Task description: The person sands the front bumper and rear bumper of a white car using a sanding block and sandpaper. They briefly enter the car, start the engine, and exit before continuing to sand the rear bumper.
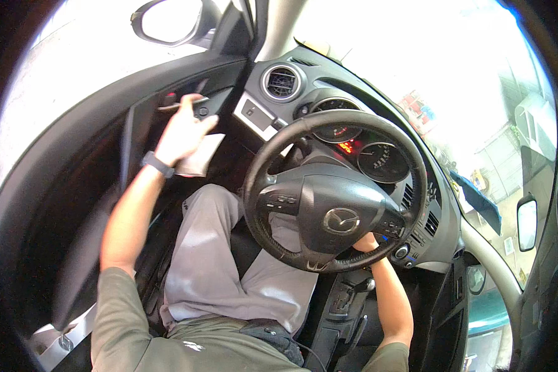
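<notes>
Beside the door panel (pixel 62 161), my left hand (pixel 186 127) reaches forward, its fingers at the silver inner door handle (pixel 175 106). A flat, pale piece of cloth or paper (pixel 203 156) hangs from under its palm; the grip on it is partly hidden. My right hand (pixel 366 242) reaches behind the lower right of the black steering wheel (pixel 252 204). Its fingers are hidden by the wheel, so what they touch does not show. Behind the rim, the instrument cluster (pixel 383 162) has red lights lit.
A gear lever (pixel 366 285) and a handbrake lever (pixel 358 330) stand between the seats. A round air vent (pixel 282 83) sits at the dashboard's left end. The side mirror (pixel 170 22) shows outside the door. My legs (pixel 214 260) are under the wheel.
</notes>
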Available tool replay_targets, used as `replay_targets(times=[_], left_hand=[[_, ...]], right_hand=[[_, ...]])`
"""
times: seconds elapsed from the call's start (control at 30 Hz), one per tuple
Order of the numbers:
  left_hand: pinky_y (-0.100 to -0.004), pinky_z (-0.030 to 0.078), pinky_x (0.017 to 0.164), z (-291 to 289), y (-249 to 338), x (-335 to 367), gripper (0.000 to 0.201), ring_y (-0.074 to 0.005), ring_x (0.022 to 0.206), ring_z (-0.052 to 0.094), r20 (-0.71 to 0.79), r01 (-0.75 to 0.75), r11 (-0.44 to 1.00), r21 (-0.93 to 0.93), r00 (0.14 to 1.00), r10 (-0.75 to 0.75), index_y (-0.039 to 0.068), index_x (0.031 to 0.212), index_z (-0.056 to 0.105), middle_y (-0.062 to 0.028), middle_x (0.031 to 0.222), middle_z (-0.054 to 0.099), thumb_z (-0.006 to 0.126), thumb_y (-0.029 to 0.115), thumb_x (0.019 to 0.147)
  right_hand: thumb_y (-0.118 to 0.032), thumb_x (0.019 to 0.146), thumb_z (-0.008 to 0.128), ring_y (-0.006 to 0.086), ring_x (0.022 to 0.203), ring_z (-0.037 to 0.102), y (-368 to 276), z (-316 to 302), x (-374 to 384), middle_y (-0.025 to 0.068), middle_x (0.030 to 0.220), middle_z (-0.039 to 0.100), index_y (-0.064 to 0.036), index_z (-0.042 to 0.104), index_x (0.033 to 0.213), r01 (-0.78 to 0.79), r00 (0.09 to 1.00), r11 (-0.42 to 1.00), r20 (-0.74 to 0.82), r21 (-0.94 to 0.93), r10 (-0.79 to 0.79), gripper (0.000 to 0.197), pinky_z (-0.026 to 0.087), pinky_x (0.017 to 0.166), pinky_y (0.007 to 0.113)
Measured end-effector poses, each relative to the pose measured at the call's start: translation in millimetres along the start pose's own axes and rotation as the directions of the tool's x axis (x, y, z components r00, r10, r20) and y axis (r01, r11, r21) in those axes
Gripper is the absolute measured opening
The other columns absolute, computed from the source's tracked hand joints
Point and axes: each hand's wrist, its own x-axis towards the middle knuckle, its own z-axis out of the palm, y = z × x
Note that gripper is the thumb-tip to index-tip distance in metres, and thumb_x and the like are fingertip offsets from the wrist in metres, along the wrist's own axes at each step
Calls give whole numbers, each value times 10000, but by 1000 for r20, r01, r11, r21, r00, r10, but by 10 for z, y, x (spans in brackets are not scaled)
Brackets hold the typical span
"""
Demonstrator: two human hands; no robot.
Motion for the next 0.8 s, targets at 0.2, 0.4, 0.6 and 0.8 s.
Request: replay_targets(times=[0.2,0.4,0.6,0.8], left_hand=[[-278,351,539,-848,-79,-422,651,-61,559,418,131,86,996,14,988,-87,109,1504,436,24,601,479,722,216,929],[-381,451,567,-1488,-586,-954,659,-204,558,574,-355,92,863,497,929,105,73,1477,375,-83,637,590,718,164,922],[-461,528,839,-2036,-1564,-887,850,-439,953,689,-530,365,799,478,845,-69,26,1565,209,-284,1030,689,708,330,948],[-512,515,931,-2331,-2303,-393,829,-546,1103,626,-523,436,756,487,839,-147,-61,1477,268,-403,1156,636,673,438,952]], right_hand=[[-63,890,632,359,1185,598,-206,-156,129,180,1212,671,-27,689,1172,6,989,999,-151,37,-1,291,449,1044,467],[-55,882,626,369,1211,584,-464,-299,195,182,1233,662,-31,686,1192,6,958,1000,-287,-7,-8,316,433,1064,480],[-48,914,615,361,1246,570,-651,-377,225,195,1285,631,-19,642,1263,49,883,999,-467,-11,-49,351,437,1079,458],[-41,892,615,387,1239,579,-735,-466,186,212,1276,637,-9,649,1249,7,855,1000,-518,-27,-20,360,446,1066,469]])
